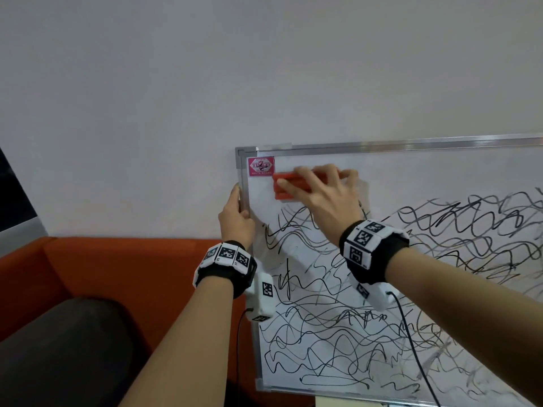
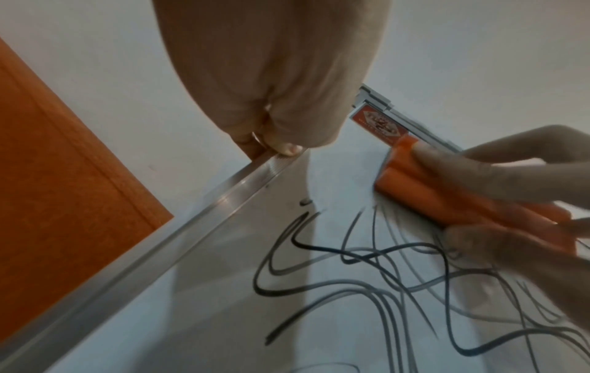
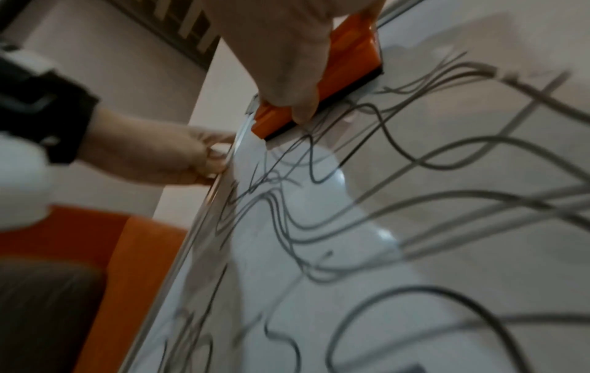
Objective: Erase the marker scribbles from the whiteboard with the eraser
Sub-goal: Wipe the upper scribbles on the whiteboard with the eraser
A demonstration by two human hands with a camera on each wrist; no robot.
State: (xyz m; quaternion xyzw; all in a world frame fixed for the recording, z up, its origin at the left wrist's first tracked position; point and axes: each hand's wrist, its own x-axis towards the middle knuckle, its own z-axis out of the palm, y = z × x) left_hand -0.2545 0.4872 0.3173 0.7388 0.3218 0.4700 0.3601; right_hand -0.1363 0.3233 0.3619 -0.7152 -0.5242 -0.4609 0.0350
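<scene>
A whiteboard (image 1: 411, 171) with an aluminium frame (image 2: 223, 191) leans against the wall, most of it covered in black marker scribbles (image 1: 338, 333). The strip along its top is wiped. My right hand (image 1: 317, 192) grips an orange eraser (image 1: 283, 188) and presses it flat on the board near the top left corner, beside a red brand sticker (image 1: 261, 166). In the right wrist view the eraser (image 3: 354, 63) shows its dark felt underside on the board. My left hand (image 1: 235, 215) grips the left frame edge, fingers (image 2: 287, 149) curled round it.
An orange sofa (image 1: 102, 274) with a dark grey cushion (image 1: 58, 348) sits below and left of the board. The plain white wall (image 1: 205, 69) is behind. Wrist camera cables (image 1: 417, 353) hang over the lower board.
</scene>
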